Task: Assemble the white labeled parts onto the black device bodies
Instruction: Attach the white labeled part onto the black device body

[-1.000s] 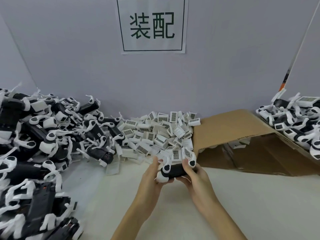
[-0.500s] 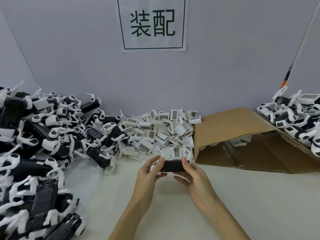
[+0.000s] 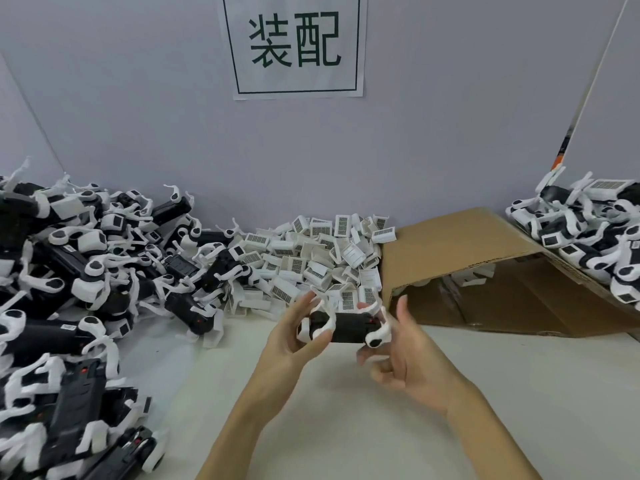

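Both hands are holding one black device body (image 3: 346,327) in the air, just in front of the pile of white labeled parts (image 3: 311,258).

The left hand (image 3: 294,337) is gripping the left end, its fingers (image 3: 304,303) curled around the body, probably to keep it steady. The right hand (image 3: 405,358) is supporting the right end with curled fingers; how firmly they are clamping is blurred. The body is lying level between both sets of fingers, above the desk (image 3: 485,393). Beyond the fingertips, the white pile is lying against an open cardboard box (image 3: 450,244). Left of the left fingers, a heap of black bodies (image 3: 69,289) is crowding the desk. Nothing is blocking the way to the white pile.
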`<action>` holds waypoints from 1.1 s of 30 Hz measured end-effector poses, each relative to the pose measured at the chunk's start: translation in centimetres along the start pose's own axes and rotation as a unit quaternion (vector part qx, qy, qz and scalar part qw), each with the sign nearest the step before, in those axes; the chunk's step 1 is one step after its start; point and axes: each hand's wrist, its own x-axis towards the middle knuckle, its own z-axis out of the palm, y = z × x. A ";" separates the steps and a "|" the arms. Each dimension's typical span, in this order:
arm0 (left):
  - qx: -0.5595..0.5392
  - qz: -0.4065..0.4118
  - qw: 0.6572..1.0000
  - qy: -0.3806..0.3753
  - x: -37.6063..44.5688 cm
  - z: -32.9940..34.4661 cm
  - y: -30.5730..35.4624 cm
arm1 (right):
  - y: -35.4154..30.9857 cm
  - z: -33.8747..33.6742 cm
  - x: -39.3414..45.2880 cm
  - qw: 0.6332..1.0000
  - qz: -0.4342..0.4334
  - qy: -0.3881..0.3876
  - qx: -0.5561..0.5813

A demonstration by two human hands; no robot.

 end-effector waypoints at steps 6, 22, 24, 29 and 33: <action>-0.001 -0.017 0.998 -0.066 -0.1 0.2 0.5 | 0.2 -0.4 0.3 0.988 0.011 -0.026 0.151; -0.058 -0.058 0.995 0.051 0.0 1.1 0.4 | 0.9 0.4 1.4 0.985 -0.140 0.069 -0.079; -0.066 -0.042 0.995 0.061 -0.1 1.0 0.7 | 1.3 0.5 1.4 0.979 -0.142 0.084 -0.123; -0.049 -0.026 0.997 0.053 -0.2 0.8 1.0 | 1.5 0.8 1.5 0.949 -0.240 0.134 -0.157; -0.041 -0.030 0.998 0.030 -0.2 0.9 0.9 | 1.6 1.2 1.2 0.925 -0.297 0.148 -0.185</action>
